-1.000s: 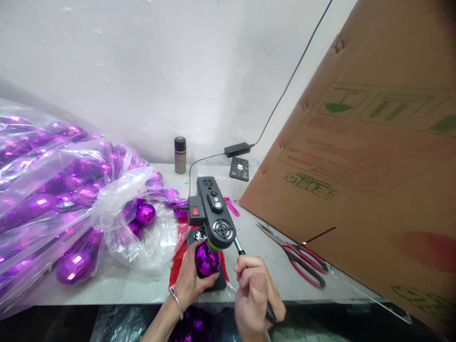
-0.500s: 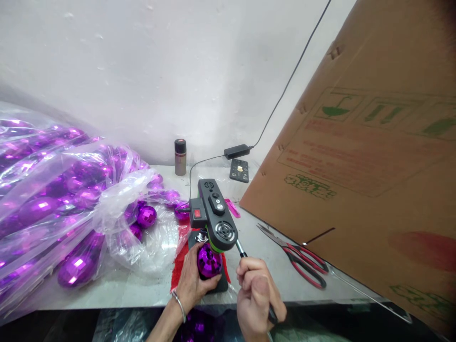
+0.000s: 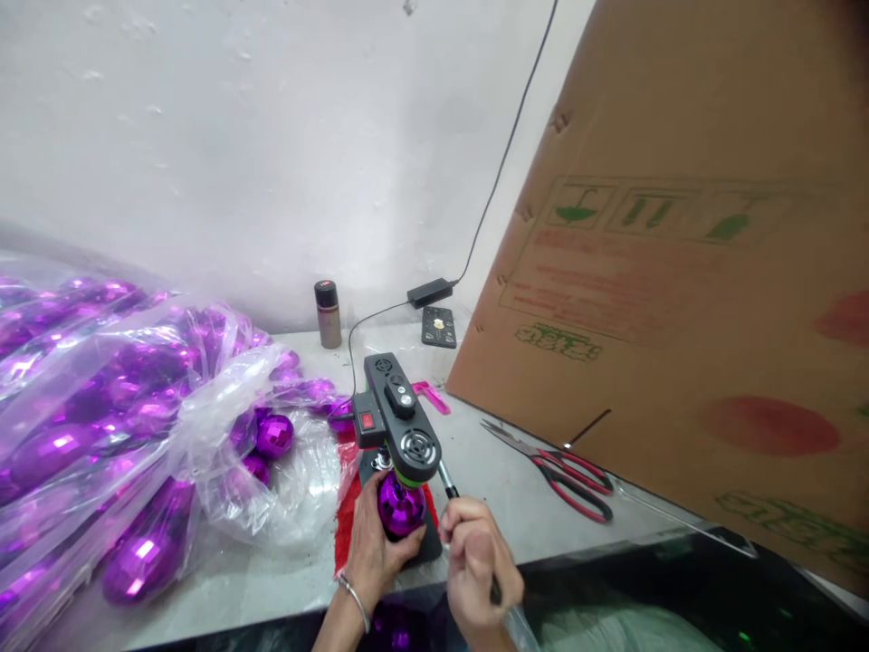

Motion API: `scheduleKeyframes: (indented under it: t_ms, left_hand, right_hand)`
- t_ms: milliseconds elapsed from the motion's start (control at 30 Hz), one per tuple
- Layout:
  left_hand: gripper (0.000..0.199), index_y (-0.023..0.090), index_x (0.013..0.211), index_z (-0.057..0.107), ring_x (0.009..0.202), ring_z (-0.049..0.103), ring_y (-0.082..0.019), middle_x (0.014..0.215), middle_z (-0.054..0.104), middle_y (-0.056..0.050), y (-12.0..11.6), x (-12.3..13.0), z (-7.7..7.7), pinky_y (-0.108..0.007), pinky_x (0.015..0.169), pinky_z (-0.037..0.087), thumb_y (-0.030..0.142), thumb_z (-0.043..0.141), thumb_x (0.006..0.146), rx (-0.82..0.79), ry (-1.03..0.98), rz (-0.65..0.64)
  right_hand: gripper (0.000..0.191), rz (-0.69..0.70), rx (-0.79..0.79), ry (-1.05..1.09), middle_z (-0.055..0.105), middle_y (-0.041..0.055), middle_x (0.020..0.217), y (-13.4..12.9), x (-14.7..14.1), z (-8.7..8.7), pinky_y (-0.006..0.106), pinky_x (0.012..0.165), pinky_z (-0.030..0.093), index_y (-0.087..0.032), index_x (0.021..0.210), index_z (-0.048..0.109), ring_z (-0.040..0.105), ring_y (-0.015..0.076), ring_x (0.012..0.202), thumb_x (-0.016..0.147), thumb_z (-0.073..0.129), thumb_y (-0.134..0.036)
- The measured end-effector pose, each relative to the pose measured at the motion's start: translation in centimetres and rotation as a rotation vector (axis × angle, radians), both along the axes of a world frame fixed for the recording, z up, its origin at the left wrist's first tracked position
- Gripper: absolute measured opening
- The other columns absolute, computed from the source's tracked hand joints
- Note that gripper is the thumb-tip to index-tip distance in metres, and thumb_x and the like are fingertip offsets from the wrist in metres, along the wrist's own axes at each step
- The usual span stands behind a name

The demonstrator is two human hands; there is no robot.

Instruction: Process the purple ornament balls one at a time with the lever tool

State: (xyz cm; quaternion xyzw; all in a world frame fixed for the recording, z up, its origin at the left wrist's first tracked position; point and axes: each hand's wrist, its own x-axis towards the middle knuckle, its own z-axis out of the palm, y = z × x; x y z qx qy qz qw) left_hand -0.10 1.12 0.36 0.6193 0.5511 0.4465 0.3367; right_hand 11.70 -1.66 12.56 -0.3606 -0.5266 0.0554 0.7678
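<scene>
A shiny purple faceted ball (image 3: 401, 506) sits under the front end of a black machine (image 3: 402, 418) with a red switch. Thumb and fingers of my left hand (image 3: 377, 541) wrap round the ball from its left and front; a bracelet is on that wrist. To the right, my right hand (image 3: 479, 563) is closed on the black grip of a metal lever (image 3: 446, 480) that runs up to the machine. Red cloth (image 3: 345, 516) lies beneath the machine's black base.
Clear bags of purple ornaments (image 3: 128, 380) fill the left. Behind stand a dark-capped bottle (image 3: 328, 314), a black adapter (image 3: 430, 292) and a black card-like object (image 3: 438, 327). Red-handled scissors (image 3: 571, 484) lie before a large cardboard box (image 3: 652, 299). A pink strip (image 3: 433, 397) lies behind the machine.
The camera view has shifted and tilted, so the box and wall appear further left. Both hands keep their holds on the ball and lever.
</scene>
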Motion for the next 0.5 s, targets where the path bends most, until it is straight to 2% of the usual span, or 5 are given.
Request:
scheduleKeyframes:
  t_ms: [133, 200, 300, 400, 500]
  left_hand:
    - [0.083, 0.019, 0.144, 0.059, 0.131, 0.074, -0.043, 0.139, 0.076, -0.019, 0.4, -0.1, 0.0, -0.066, 0.116, 0.058, 0.04, 0.09, 0.07, -0.008, -0.022, -0.002]
    - [0.085, 0.019, 0.144, 0.06, 0.133, 0.073, -0.044, 0.139, 0.075, -0.019, 0.6, -0.2, 0.2, -0.066, 0.118, 0.057, 0.04, 0.092, 0.068, -0.033, -0.036, 0.007]
    - [0.09, 0.018, 0.148, 0.057, 0.138, 0.071, -0.046, 0.146, 0.073, -0.022, -0.1, -0.7, 0.1, -0.068, 0.12, 0.056, 0.043, 0.093, 0.07, -0.055, -0.063, 0.04]
    - [0.095, 0.02, 0.156, 0.052, 0.145, 0.067, -0.048, 0.156, 0.067, -0.023, -3.1, -2.2, -1.7, -0.069, 0.122, 0.055, 0.046, 0.095, 0.075, -0.011, -0.042, 0.098]
    - [0.089, 0.028, 0.153, 0.062, 0.146, 0.067, -0.049, 0.154, 0.071, -0.019, -7.9, -4.1, -4.4, -0.07, 0.123, 0.056, 0.043, 0.101, 0.074, 0.093, 0.076, 0.061]
  right_hand:
    - [0.05, -0.015, 0.015, 0.013, 0.059, -0.0019, 0.065, 0.1, -0.2, -0.2, 0.025, 0.05, 0.045, -0.023, 0.069, 0.052, 0.059, 0.0131, 0.055, 0.118, 0.043, -0.023]
    - [0.048, -0.013, 0.021, 0.007, 0.054, -0.0031, 0.061, 0.2, 0.0, 1.0, 0.026, 0.052, 0.045, -0.023, 0.068, 0.051, 0.06, 0.0142, 0.056, 0.116, 0.045, -0.022]
    - [0.046, 0.036, -0.049, -0.065, 0.056, -0.0018, 0.063, 0.2, 0.7, 4.2, 0.028, 0.054, 0.044, -0.023, 0.069, 0.053, 0.062, 0.0154, 0.06, 0.114, 0.048, -0.017]
    - [0.045, 0.076, -0.107, -0.116, 0.056, -0.002, 0.065, 0.0, 1.2, 6.5, 0.026, 0.052, 0.038, -0.022, 0.07, 0.051, 0.058, 0.0128, 0.059, 0.115, 0.048, -0.015]
    - [0.044, 0.082, -0.085, -0.106, 0.056, -0.0021, 0.066, -0.2, 1.2, 6.2, 0.026, 0.054, 0.039, -0.022, 0.072, 0.051, 0.059, 0.0128, 0.061, 0.116, 0.046, -0.016]
